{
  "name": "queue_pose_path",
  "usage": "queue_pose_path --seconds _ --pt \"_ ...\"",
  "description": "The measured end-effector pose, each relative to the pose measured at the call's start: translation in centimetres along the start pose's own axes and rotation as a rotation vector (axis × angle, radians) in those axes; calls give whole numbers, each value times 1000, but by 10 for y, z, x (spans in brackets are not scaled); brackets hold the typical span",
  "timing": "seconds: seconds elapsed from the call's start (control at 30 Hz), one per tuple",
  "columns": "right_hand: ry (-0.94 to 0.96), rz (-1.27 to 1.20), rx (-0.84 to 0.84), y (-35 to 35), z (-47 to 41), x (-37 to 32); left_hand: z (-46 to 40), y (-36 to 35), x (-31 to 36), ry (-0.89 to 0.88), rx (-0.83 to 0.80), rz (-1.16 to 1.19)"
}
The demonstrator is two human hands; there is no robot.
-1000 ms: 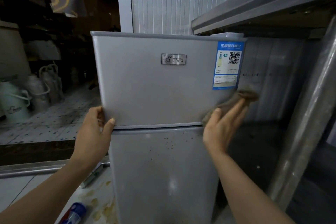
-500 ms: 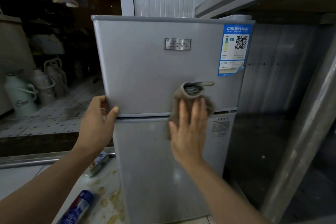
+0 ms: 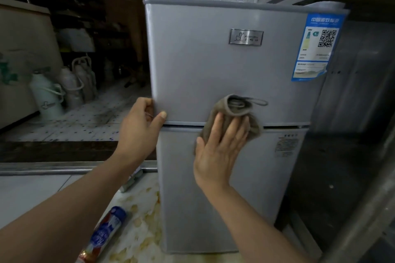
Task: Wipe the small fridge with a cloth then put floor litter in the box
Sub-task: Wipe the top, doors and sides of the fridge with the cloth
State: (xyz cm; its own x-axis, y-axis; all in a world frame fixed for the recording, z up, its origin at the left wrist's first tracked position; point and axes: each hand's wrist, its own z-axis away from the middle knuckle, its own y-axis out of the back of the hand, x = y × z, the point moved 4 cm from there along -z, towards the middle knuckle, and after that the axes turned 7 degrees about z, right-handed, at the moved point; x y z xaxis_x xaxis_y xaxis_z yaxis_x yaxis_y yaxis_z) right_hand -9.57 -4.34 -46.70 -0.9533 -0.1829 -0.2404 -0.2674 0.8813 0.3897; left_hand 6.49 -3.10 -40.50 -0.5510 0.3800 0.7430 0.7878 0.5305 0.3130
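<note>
One small fridge [image 3: 224, 74] with two doors; one brown cloth [image 3: 233, 113]; two hands, the left hand [image 3: 139, 132] and the right hand [image 3: 215, 151]; one blue label [image 3: 316, 49]; one metal badge [image 3: 245, 37]; one bottle [image 3: 104, 235] on the floor; at least three pale jugs [image 3: 49, 94] at the left.

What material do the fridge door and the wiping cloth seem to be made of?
Fridge door: probably painted sheet metal or plastic with a silver-grey satin finish; it shows soft, dull reflections. Cloth: soft brownish textile, perhaps microfibre or terry; it folds and bunches under the right hand and has a hanging loop.
</note>
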Motion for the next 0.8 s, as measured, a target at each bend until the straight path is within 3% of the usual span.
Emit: queue_pose_path --seconds 0.17,0.3,0.53,0.7,0.8 --pt "364 31 -6 10 -4 42 0 7 -4 46 -77 91" --pt "259 -35 69 14 -7 71 7 8 -13 81 -64 137" --pt "481 59 26 1 1 -5 5 11 -17 132 -158 273" --pt "699 149 59 15 -13 -30 16 14 -29 290 -281 582" --pt "807 120 58 18 -31 -60 23 15 -41 327 -250 616"
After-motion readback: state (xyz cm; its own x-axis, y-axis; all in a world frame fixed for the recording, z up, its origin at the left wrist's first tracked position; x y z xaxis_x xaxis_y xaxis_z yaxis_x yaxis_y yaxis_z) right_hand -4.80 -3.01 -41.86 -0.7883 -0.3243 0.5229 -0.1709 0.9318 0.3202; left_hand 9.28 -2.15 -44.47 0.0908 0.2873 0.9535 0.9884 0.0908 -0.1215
